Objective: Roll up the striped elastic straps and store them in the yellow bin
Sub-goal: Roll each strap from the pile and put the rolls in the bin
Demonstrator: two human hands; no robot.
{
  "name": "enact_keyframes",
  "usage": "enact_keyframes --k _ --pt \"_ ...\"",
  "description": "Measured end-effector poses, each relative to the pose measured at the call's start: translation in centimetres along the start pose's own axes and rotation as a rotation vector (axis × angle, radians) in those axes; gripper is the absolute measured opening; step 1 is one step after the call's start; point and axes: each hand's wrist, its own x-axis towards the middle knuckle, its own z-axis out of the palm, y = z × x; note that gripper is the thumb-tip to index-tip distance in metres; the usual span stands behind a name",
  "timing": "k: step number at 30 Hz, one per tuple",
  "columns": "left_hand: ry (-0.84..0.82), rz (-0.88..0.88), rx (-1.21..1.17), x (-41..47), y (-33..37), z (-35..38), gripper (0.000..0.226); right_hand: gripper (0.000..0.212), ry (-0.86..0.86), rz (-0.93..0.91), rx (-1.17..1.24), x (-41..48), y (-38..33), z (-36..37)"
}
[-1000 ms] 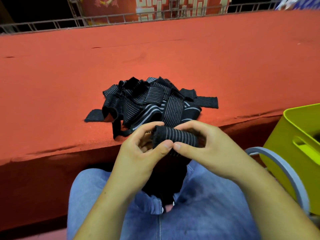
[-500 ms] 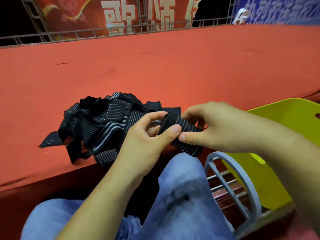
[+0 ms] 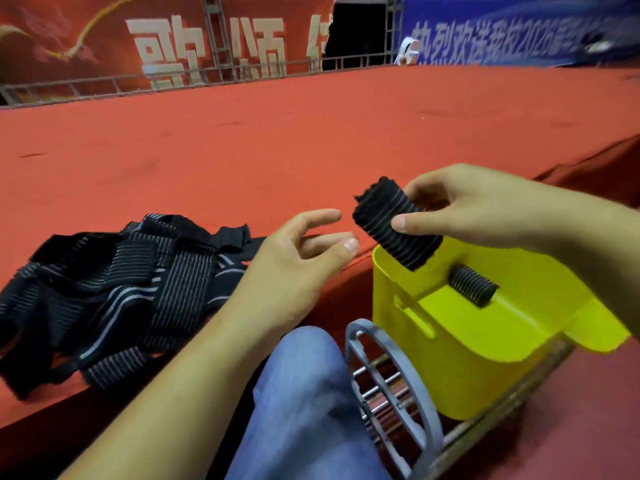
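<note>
Floor of yellow bin hidden by its wall; one rolled strap visible inside. Right hand grips second roll over the rim. Left hand slack, holding nothing. Loose straps at near edge of bench.

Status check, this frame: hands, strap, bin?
Right hand grips rolled black striped elastic strap over yellow plastic bin. Left hand empty, fingers relaxed. Another rolled strap already inside bin. Nothing in the way.

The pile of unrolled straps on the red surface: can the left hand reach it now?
Probably yes. The left hand is open and holds nothing, right beside the pile of straps, with nothing between them. The right hand holds the rolled strap.
</note>
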Motion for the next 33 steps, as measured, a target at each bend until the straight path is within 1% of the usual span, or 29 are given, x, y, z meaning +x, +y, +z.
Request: enact_keyframes --k 3,5,9,14,20,24,33 --pt "-0.053 0.017 0.042 0.9 -0.7 1.2 0.035 0.033 -0.013 0.111 0.032 0.0 3.6 -1.8" --pt "-0.077 0.037 0.080 1.6 -1.2 2.1 0.033 0.038 -0.040 0.188 0.013 0.1 5.9 -2.5" --pt "-0.115 0.098 0.216 2.9 -2.4 3.7 0.030 0.025 -0.103 0.330 -0.040 0.3 10.6 -2.2" --pt "-0.154 0.153 0.409 4.0 -3.8 4.7 0.028 0.030 -0.138 0.493 -0.141 1.9 14.4 -1.3" --pt "-0.178 0.152 0.459 4.3 -5.0 5.8 0.030 0.034 -0.255 0.602 -0.354 4.7 16.7 0.6" --pt "-0.173 0.176 0.469 4.6 -5.6 6.1 0.029 0.032 -0.335 0.639 -0.441 5.9 17.0 2.1" --pt "-0.181 0.163 0.420 4.7 -6.2 5.8 0.024 0.037 -0.505 0.764 -0.574 8.4 18.8 5.1"
